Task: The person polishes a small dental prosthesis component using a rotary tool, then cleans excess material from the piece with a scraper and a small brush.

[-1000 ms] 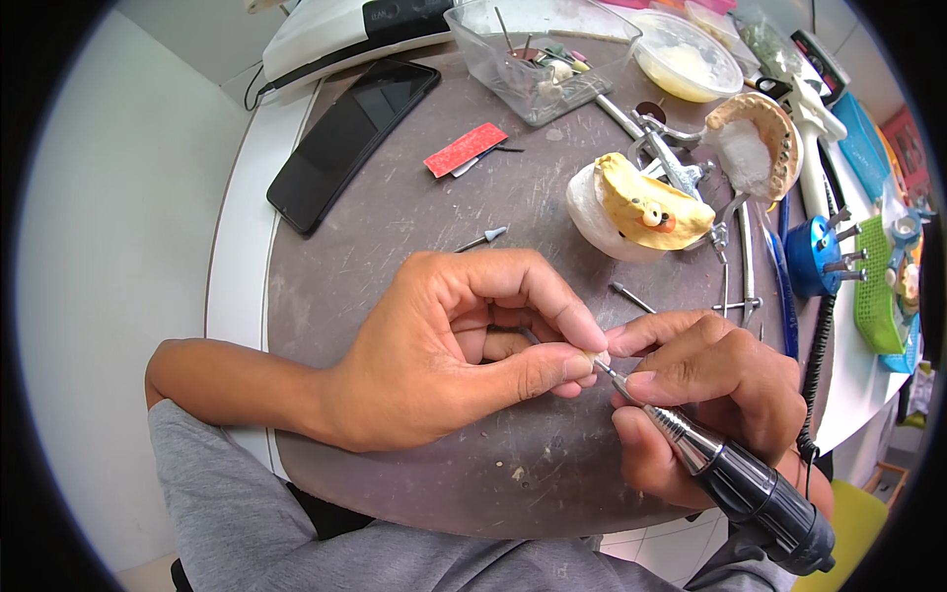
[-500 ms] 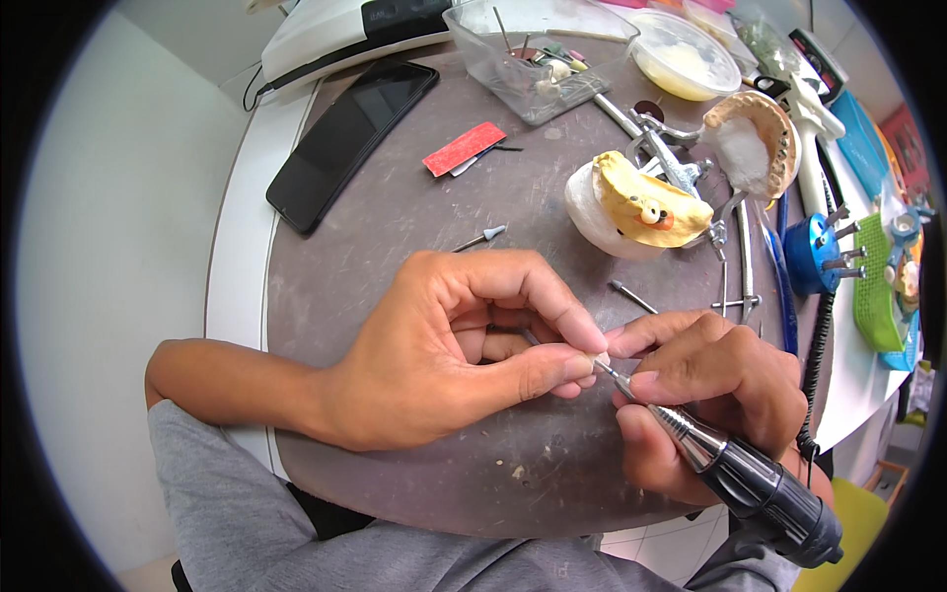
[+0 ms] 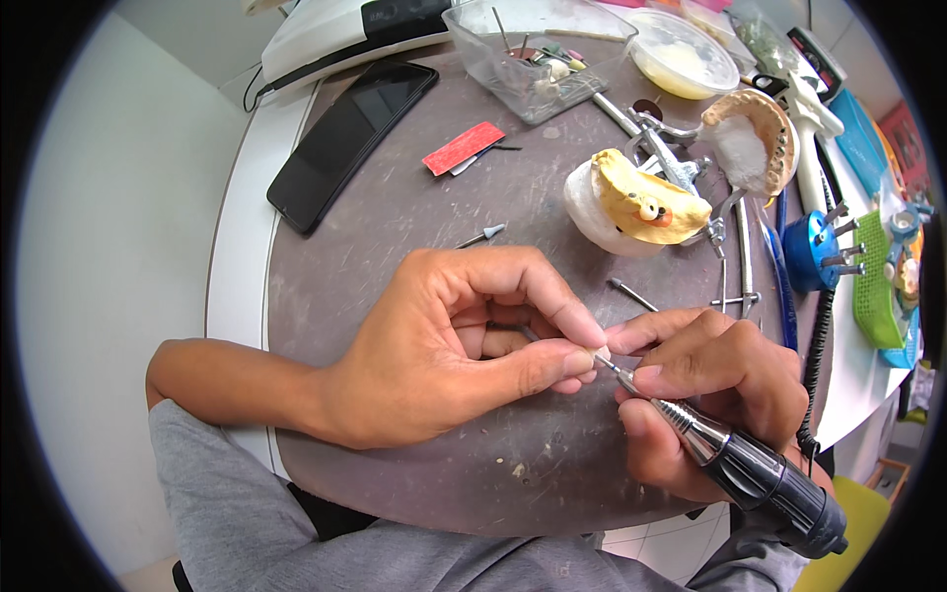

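Note:
My left hand [image 3: 464, 345] pinches a small whitish, tooth-like piece [image 3: 602, 353] between thumb and forefinger; the fingertips cover most of it. In my right hand [image 3: 715, 380] is a black and silver rotary handpiece [image 3: 764, 483], held like a pen. Its thin metal bur [image 3: 609, 365] points up and left and meets the pinched piece, or comes very near it. The fingertips of both hands come together there. Beyond them stands a yellow and white dental cast [image 3: 646, 202] on a metal articulator [image 3: 676, 168], its other half a tan tooth cast [image 3: 755, 138].
Two loose burs, one grey-tipped [image 3: 483, 235], one dark [image 3: 631, 294], lie beyond my hands. A red strip [image 3: 464, 148] and a black phone [image 3: 350, 143] rest farther left. Behind are a clear tray [image 3: 533, 94] and round tub [image 3: 684, 54]; a blue bur holder [image 3: 811, 252] stands right.
The handpiece has tipped slightly, its rear end shifting a little right. My left hand keeps its pinch almost unmoved.

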Demonstrator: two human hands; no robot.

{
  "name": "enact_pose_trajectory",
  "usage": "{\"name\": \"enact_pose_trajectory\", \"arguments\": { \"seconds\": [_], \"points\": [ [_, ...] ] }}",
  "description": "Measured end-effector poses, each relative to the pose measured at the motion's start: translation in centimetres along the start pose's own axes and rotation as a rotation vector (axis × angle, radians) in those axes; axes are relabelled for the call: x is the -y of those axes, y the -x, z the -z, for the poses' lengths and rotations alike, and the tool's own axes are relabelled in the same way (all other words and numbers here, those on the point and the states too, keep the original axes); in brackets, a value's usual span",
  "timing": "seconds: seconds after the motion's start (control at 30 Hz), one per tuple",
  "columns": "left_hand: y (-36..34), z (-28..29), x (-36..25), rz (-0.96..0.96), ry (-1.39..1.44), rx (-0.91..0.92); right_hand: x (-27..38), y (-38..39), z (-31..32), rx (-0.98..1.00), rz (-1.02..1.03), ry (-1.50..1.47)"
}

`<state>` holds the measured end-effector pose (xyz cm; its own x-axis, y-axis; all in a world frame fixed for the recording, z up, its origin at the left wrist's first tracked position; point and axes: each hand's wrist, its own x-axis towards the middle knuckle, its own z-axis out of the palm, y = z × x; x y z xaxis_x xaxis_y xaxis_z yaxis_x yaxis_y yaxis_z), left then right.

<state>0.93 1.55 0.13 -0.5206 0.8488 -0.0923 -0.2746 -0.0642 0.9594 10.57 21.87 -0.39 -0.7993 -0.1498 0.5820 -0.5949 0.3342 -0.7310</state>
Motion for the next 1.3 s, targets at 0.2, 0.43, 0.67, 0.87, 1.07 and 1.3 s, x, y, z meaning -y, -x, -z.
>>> {"name": "enact_pose_trajectory", "arguments": {
  "seconds": [0.2,0.43,0.67,0.87,1.07,1.3],
  "points": [
    [-0.01,-0.03,-0.03,0.001,-0.002,-0.001,-0.18,0.10,0.13,0.013,0.018,0.018],
    [-0.05,-0.04,-0.09,0.006,-0.006,0.003,-0.18,0.22,0.25,0.011,0.014,-0.012],
    [0.06,0.08,-0.10,0.013,-0.007,0.000,-0.03,0.12,0.27,0.032,-0.003,-0.013],
    [0.01,0.13,-0.03,0.004,-0.002,0.015,0.22,-0.08,0.34,0.030,0.012,0.003],
    [0.05,0.09,0.01,-0.006,-0.017,0.012,0.18,-0.04,0.26,0.025,0.011,-0.011],
    [0.14,-0.08,0.04,-0.024,-0.025,0.000,0.38,-0.01,0.28,0.019,-0.017,-0.008]
  ]
}}
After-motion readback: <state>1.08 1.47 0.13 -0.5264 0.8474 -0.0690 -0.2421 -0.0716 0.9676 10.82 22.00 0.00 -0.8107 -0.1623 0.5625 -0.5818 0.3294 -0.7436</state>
